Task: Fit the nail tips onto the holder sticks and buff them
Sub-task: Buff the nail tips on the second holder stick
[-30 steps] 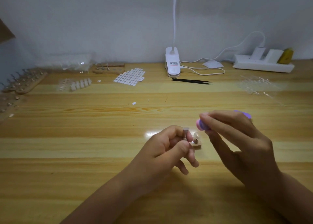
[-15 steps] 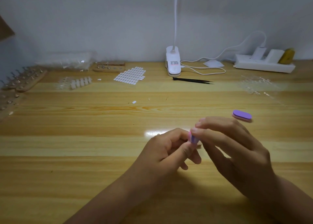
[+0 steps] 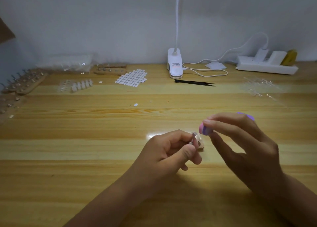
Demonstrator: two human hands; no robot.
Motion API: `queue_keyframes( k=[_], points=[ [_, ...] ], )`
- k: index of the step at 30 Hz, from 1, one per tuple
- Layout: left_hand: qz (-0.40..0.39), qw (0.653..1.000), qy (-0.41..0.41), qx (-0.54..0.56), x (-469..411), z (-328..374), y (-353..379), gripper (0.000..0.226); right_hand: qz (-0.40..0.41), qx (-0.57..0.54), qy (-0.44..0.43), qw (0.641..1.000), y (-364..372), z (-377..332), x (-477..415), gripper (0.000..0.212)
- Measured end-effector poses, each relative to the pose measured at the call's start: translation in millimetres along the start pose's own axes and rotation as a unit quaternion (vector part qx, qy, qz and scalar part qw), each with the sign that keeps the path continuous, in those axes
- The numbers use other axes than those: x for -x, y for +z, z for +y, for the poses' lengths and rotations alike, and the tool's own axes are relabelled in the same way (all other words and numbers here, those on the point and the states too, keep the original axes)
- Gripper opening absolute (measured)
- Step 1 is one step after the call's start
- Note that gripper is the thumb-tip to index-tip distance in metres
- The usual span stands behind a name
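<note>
My left hand (image 3: 169,151) pinches a small metal holder stick (image 3: 195,138) with a nail tip on its upper end, between thumb and curled fingers. Just behind it a small wooden base block (image 3: 200,145) sits on the table. My right hand (image 3: 243,144) pinches a pink and purple buffer block (image 3: 205,129) a little up and to the right of the nail tip, apart from it. A second purple buffer (image 3: 247,115) lies on the table, mostly hidden behind my right hand.
A sheet of white adhesive tabs (image 3: 132,78), black tweezers (image 3: 194,82), a white clip lamp (image 3: 175,64) with cable and a power strip (image 3: 266,65) line the back. Wooden racks of holder sticks (image 3: 24,82) stand far left; clear nail tips (image 3: 259,87) lie far right.
My right hand brought the buffer down onto the nail tip half a second ago, then lifted it back up and to the right. My left hand stayed in place.
</note>
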State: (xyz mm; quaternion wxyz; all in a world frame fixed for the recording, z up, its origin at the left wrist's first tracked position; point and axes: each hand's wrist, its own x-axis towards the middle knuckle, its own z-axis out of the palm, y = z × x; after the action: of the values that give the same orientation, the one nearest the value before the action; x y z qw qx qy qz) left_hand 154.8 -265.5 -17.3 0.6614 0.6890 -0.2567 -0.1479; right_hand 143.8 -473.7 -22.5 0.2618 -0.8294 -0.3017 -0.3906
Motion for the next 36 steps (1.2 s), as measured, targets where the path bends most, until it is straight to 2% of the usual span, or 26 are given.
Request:
queue_keyframes(
  k=[2, 4, 8, 10, 14, 18, 23, 28, 33, 36],
  points=[
    [-0.009, 1.0, 0.004, -0.007, 0.2, -0.6, 0.9, 0.013, -0.021, -0.017, -0.033, 0.999, 2.2, -6.1, 4.2, 0.033],
    [-0.009, 1.0, 0.006, 0.002, -0.6, -1.0, 0.7, 0.015, -0.048, 0.017, -0.052, 0.997, 3.0, -2.6, 5.8, 0.032],
    [0.03, 0.999, 0.021, -0.001, -1.7, 1.9, -1.6, 0.01, -0.022, 0.056, 0.065, 0.996, -0.1, 14.9, -1.4, 0.03],
    [0.075, 0.995, 0.047, -0.055, -1.4, 4.4, -1.2, 0.008, 0.004, 0.024, 0.09, 0.996, -1.7, 13.9, -2.6, 0.033],
    [0.183, 0.966, 0.114, -0.142, -1.3, 8.3, -0.4, 0.017, -0.001, 0.004, 0.072, 0.997, 3.3, 2.4, -0.2, 0.029],
    [0.231, 0.928, 0.116, -0.267, -5.9, 2.8, -0.4, 0.01, -0.028, -0.074, 0.13, 0.988, 9.3, -6.4, -0.2, 0.024],
    [0.222, 0.925, 0.04, -0.305, -15.1, -7.2, -1.4, 0.01, -0.065, -0.12, 0.13, 0.982, 10.3, -14.7, 3.4, 0.028],
    [0.189, 0.92, -0.013, -0.344, -18.0, -11.5, -3.1, 0.008, -0.101, -0.021, 0.128, 0.986, 18.6, -15.2, 0.0, 0.027],
    [0.173, 0.918, -0.029, -0.355, -16.6, -11.2, -6.1, 0.01, -0.096, -0.006, 0.118, 0.988, 20.1, -10.9, 2.0, 0.023],
    [0.167, 0.919, -0.027, -0.357, -16.5, -11.7, -6.6, 0.012, -0.123, 0.028, 0.12, 0.985, 21.6, -8.2, 3.1, 0.027]
  ],
)
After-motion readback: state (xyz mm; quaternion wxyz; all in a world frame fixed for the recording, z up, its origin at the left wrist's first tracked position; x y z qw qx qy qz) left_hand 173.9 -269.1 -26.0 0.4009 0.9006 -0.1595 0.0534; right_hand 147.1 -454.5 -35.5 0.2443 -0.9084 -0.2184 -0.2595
